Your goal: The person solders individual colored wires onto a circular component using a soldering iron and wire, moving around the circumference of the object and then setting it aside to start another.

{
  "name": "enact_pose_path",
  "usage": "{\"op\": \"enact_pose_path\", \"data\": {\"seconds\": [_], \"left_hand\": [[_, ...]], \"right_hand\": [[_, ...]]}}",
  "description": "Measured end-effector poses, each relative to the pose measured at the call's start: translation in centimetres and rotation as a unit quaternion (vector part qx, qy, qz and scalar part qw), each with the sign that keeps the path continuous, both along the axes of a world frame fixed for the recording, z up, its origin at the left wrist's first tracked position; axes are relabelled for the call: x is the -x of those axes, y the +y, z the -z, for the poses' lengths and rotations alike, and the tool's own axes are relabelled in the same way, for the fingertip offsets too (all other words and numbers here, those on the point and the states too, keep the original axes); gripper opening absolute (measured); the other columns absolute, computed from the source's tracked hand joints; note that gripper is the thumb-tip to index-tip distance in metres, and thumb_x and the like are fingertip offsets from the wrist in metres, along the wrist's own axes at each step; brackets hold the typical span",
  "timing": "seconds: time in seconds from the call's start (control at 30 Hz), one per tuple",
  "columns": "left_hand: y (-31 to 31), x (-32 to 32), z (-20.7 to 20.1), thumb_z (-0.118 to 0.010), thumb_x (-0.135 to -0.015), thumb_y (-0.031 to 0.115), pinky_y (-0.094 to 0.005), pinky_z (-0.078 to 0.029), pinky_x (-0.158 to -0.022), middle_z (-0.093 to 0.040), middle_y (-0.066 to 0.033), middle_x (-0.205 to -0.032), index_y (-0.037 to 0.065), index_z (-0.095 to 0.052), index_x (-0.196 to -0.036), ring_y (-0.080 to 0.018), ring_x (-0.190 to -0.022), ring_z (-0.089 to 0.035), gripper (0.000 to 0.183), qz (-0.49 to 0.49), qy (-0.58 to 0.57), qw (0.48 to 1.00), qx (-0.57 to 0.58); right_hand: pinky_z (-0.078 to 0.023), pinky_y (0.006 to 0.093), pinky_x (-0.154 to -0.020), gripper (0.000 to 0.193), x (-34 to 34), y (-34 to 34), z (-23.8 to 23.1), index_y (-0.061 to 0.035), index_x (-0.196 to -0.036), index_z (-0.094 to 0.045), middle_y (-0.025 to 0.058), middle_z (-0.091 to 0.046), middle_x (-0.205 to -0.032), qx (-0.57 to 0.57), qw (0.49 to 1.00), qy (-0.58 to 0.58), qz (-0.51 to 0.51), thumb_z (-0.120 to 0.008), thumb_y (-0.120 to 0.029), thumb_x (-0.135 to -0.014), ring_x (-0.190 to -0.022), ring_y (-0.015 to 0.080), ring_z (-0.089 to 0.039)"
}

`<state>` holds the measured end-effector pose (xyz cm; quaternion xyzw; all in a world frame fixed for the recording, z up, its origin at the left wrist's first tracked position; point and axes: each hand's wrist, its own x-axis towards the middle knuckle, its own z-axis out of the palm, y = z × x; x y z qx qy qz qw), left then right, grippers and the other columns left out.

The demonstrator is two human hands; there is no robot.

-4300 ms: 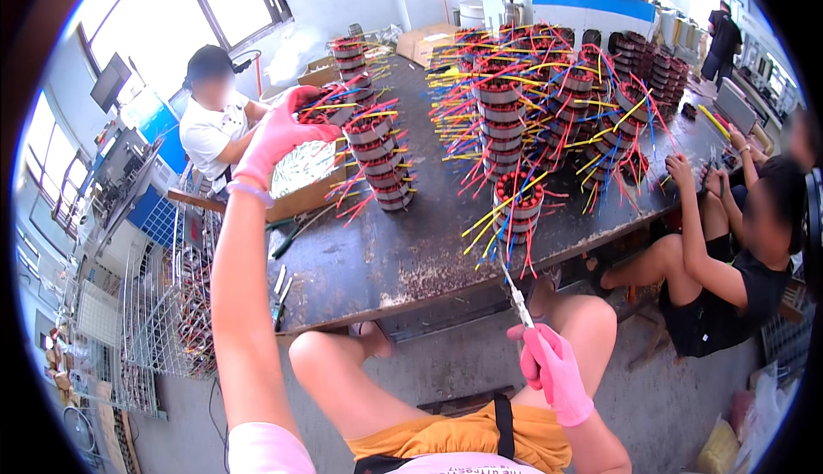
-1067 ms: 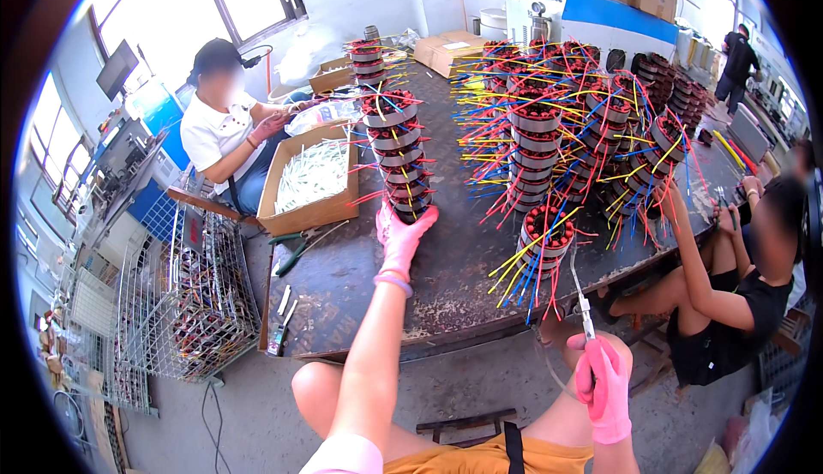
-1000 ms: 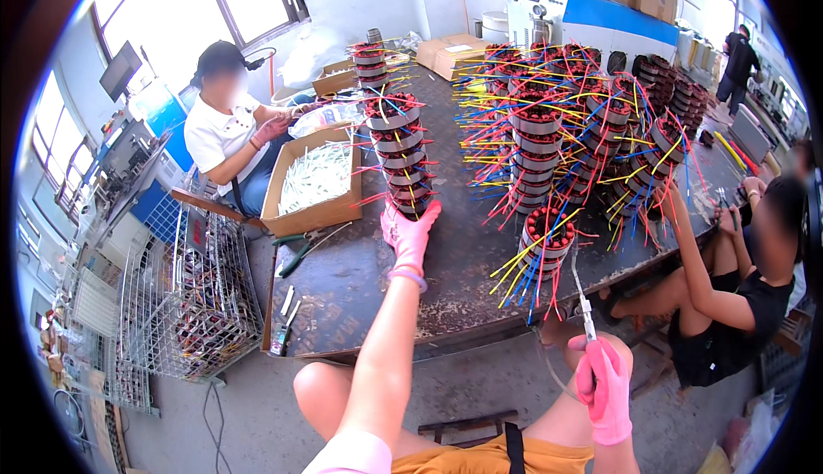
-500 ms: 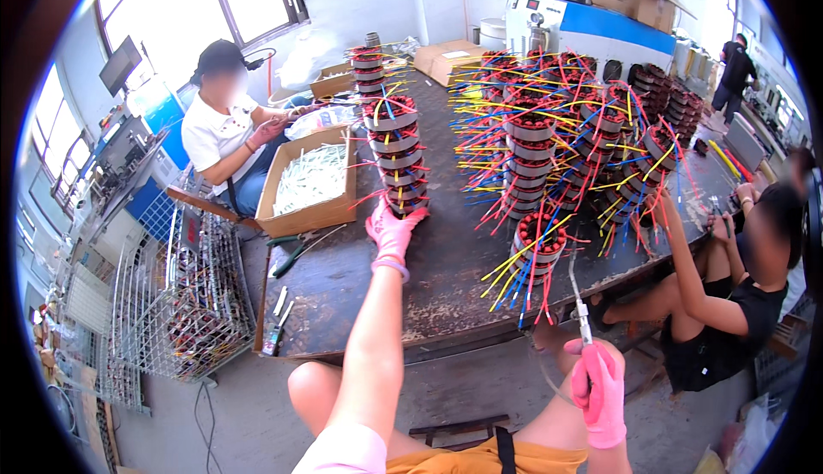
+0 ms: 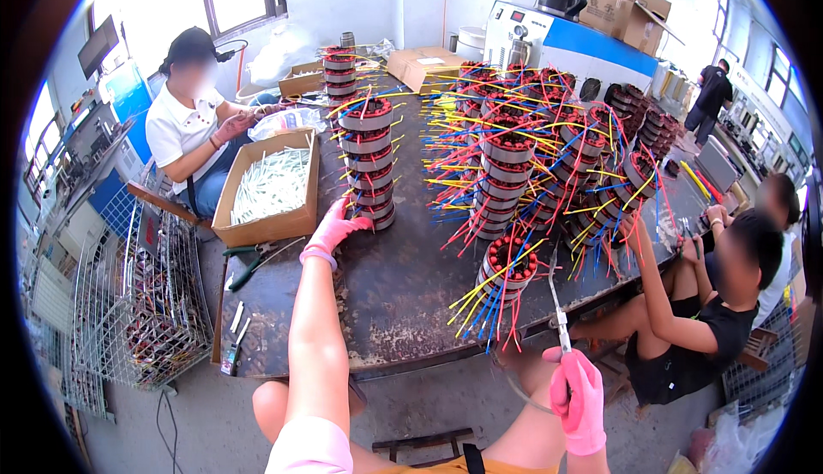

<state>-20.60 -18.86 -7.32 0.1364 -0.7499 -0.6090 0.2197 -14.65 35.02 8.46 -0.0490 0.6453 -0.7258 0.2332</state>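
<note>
My left hand (image 5: 337, 230), in a pink glove, reaches to the foot of a tall stack of wire-wound motor stators (image 5: 369, 165). Its fingers are stretched out at the lower left of the stack and seem to touch it; they are not wrapped round it. My right hand (image 5: 579, 401), also gloved in pink, is closed round the handle of what looks like a gas torch (image 5: 561, 324). The torch's long thin metal tube points up and away, with a hose hanging below. Just left of the tube stands a single stator (image 5: 507, 270) with red, blue and yellow leads.
Many stacked stators (image 5: 506, 174) crowd the right of the dark table (image 5: 411, 303), leads sticking out. A carton of white sleeves (image 5: 270, 184) and green-handled pliers (image 5: 244, 270) lie left. One co-worker (image 5: 193, 123) sits at left; another (image 5: 711, 320) reaches in from the right.
My left hand has shifted from the front of the stack's foot to its left side. The whole view has swung a little to the right. My right hand keeps hold of the torch.
</note>
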Motion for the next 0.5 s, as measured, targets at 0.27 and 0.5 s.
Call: {"op": "enact_pose_path", "data": {"seconds": [0.27,0.5], "left_hand": [[11.4,-3.7,-0.4,-0.076,-0.083,0.026,-0.0423,-0.045,-0.100,-0.060,-0.0170,-0.122,0.002,-0.059,-0.117,-0.0328,-0.117,-0.055,0.045,-0.375,-0.058,0.883,0.276],[15.7,0.8,-1.2,-0.065,-0.087,0.014,-0.0391,-0.055,-0.073,-0.063,-0.0128,-0.123,0.011,-0.065,-0.116,-0.0292,-0.095,-0.066,0.029,-0.060,-0.173,0.604,0.776]], "right_hand": [[-0.023,0.0216,-0.040,0.035,0.4,1.5,0.2,0.0050,-0.113,-0.059,-0.0025,-0.043,-0.055,0.016,1.000,0.008,-0.021,-0.048,-0.027,-0.105,-0.043,0.0040,-0.031],[-0.024,0.0216,-0.041,0.034,0.5,2.2,0.3,0.0047,-0.112,-0.060,-0.0025,-0.042,-0.055,0.018,1.000,0.004,-0.024,-0.047,-0.026,-0.105,-0.043,0.0044,-0.032]]}}
